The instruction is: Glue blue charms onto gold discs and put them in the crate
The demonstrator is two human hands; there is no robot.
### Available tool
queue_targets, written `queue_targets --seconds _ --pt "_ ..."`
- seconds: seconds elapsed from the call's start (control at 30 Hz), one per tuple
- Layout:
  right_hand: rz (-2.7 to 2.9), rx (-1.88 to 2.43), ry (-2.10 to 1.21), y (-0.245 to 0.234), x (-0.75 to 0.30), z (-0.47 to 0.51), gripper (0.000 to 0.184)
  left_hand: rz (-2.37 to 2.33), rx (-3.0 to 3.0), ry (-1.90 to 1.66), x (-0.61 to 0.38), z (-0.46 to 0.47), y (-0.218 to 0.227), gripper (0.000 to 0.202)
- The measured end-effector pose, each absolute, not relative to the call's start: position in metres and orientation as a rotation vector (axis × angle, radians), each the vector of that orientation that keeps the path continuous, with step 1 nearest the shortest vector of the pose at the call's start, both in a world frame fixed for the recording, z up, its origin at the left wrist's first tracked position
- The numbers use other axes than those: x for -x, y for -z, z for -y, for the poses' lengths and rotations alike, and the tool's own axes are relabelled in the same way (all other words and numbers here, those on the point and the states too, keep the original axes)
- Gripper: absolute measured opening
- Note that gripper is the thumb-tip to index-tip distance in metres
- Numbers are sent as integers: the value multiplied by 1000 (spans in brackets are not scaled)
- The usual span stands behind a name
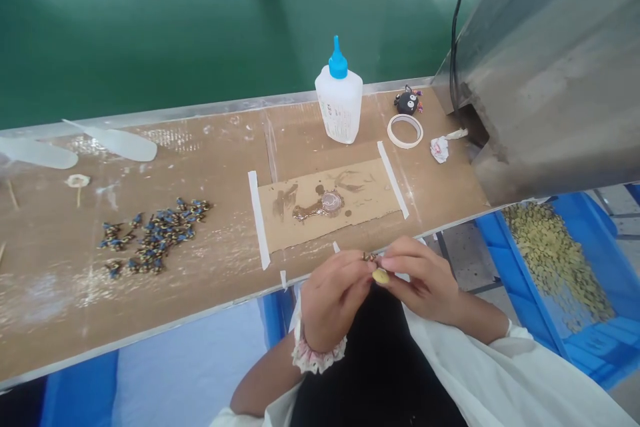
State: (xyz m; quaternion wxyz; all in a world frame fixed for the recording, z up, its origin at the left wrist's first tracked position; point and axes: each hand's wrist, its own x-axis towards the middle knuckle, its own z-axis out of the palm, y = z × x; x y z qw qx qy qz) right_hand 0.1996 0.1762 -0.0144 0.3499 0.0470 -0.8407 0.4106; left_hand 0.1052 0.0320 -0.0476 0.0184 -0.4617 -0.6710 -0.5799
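Observation:
Close together at the table's front edge, my left hand [336, 297] and my right hand [425, 278] are both closed, fingertips pinching. Between them is a small brown-and-gold figure [370, 257], partly covered by the left fingers. Just below it a flat yellow oval piece [381, 276] shows at the right thumb. Which fingers bear each piece is partly hidden. Beyond the hands lies a cardboard sheet [295, 232] with a shiny wet puddle of what looks like glue [331, 201]. To the left rests a pile of small blue-and-gold figures [163, 233].
A white bottle with a blue nozzle [340, 107] stands behind the cardboard. Nearby are a tape roll [390, 133], a black trinket [407, 103] and crumpled paper [439, 149]. Below right, a blue bin [530, 293] holds many yellow pieces. A metal housing [560, 80] borders the right.

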Motion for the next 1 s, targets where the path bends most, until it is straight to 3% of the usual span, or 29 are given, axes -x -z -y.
queue_targets --seconds 0.13,0.27,0.37,0.47,0.63,0.73,1.0 --pt "2163 -150 -1060 15 -196 -177 21 2163 1338 1928 -106 -34 46 13" --pt "2201 -168 -743 18 -197 -178 29 2215 1333 2048 -105 -34 42 16" --pt "2185 -250 -485 18 -196 -179 20 2167 1317 2206 -105 -34 44 29" --pt "2174 -340 -361 15 -195 -179 15 2146 1252 2420 -105 -35 48 24" --pt "2243 -130 -846 9 -196 -177 31 1911 1012 3020 -108 -35 59 22" --pt "2227 88 -1174 10 -194 -178 20 1750 1003 3300 -107 -36 61 23" --pt "2108 258 -1719 13 -188 -181 10 1824 1115 3197 -102 -34 54 19"
